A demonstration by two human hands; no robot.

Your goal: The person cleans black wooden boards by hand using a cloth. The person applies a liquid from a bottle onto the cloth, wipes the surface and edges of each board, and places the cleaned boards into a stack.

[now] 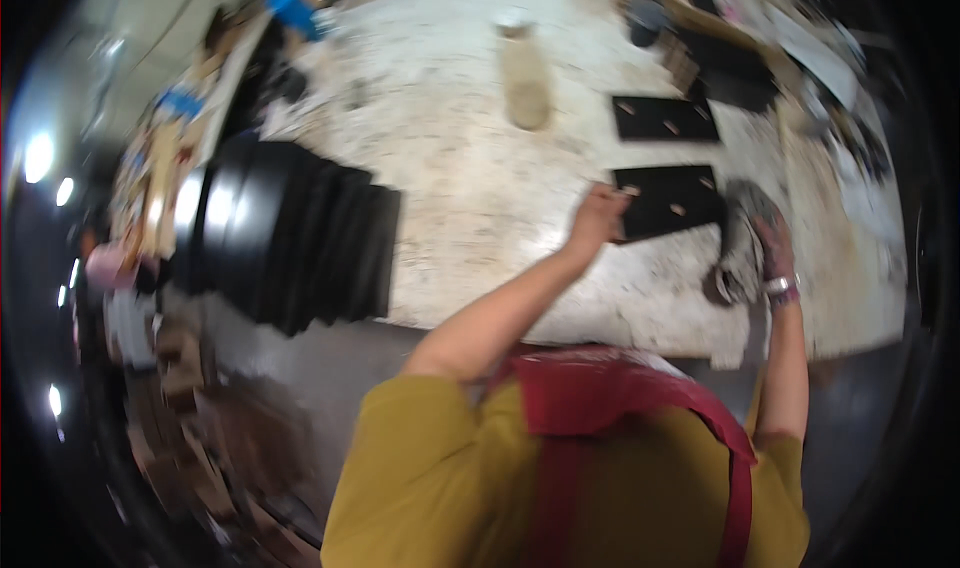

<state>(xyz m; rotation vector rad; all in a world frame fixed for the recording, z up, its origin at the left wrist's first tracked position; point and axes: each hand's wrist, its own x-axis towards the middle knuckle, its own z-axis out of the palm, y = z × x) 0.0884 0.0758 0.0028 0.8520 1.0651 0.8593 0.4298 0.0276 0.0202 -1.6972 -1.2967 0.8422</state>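
My left hand (598,218) is at the left edge of a flat black rectangular panel (665,220), its fingers closed on the edge. Small light-coloured pieces (678,210) lie on that panel, one of them beside my left fingertips. To the right of the panel, my right hand (775,248) grips a crumpled grey cloth (741,253), which rests on the table and is partly covered by the fingers. A second black panel (655,120) lies just beyond the first, also bearing small light pieces.
The worn whitish table (470,218) carries a bottle-shaped, tan container (526,78) near its far middle. A stack of black ribbed pieces (290,228) takes up the left side. Beyond the panels on the right are a dark cup (645,20) and assorted clutter. Cardboard pieces (190,448) lie lower left.
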